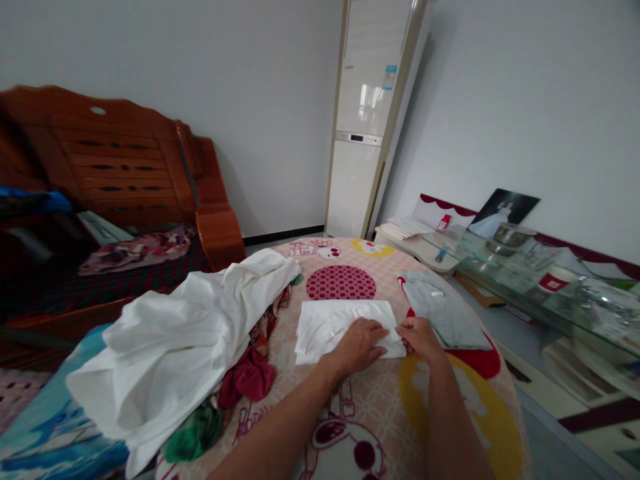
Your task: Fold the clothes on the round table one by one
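Observation:
A folded white garment (320, 327) lies flat on the round table in front of me. My left hand (360, 343) rests on its right half, palm down with the fingers stretched out. At the garment's right edge, my right hand (417, 335) has its fingers pinched together on the cloth. Just beyond that hand is a folded grey garment (440, 310). To the left, a large rumpled white garment (180, 333) is draped over a pile with a dark red cloth (247, 379) and a green cloth (194, 432) showing beneath it.
A patterned pink tablecloth (280, 427) covers the round table. On the right stands a cabinet with a glass top (520, 280) bearing bowls and cups. A wooden bench (115, 160) is at the left, and a tall air conditioner (356, 180) occupies the corner.

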A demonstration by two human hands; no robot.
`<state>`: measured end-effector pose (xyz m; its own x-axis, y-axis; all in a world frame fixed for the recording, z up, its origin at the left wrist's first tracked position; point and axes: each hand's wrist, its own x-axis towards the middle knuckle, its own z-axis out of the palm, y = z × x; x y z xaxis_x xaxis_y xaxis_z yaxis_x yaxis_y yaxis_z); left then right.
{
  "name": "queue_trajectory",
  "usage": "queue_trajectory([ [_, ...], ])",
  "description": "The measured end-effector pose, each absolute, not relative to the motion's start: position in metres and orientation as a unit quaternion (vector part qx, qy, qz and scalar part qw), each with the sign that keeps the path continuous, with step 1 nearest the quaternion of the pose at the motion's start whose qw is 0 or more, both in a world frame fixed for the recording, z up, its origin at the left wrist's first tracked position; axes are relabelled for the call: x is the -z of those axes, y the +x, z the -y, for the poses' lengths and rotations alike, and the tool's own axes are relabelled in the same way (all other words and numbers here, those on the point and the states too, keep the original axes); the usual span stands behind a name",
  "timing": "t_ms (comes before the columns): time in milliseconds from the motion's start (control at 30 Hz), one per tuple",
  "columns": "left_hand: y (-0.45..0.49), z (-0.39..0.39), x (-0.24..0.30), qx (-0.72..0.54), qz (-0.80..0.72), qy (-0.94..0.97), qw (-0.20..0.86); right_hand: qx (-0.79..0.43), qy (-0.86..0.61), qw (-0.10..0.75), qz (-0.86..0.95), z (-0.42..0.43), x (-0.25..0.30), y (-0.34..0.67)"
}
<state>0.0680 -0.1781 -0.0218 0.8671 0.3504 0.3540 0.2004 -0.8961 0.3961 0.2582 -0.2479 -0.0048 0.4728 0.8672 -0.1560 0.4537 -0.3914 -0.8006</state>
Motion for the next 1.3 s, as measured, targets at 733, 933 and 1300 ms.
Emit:
queue_trajectory([
  [733, 0.068, 0.183, 0.025, -0.216, -0.177, 0.946, 0.166, -0.192, -0.765, 0.461, 0.406, 0.236, 0.02, 0.265],
  [933, 0.07, 0.185, 0.028, -0.226, -0.197, 0.938, 0.175, -0.245, -0.748, 0.505, 0.354, 0.234, 0.021, 0.259],
  [1300, 0.075, 0.186, 0.022, -0.202, -0.205, 0.935, 0.207, -0.281, -0.74, 0.523, 0.317, 0.237, 0.019, 0.256],
])
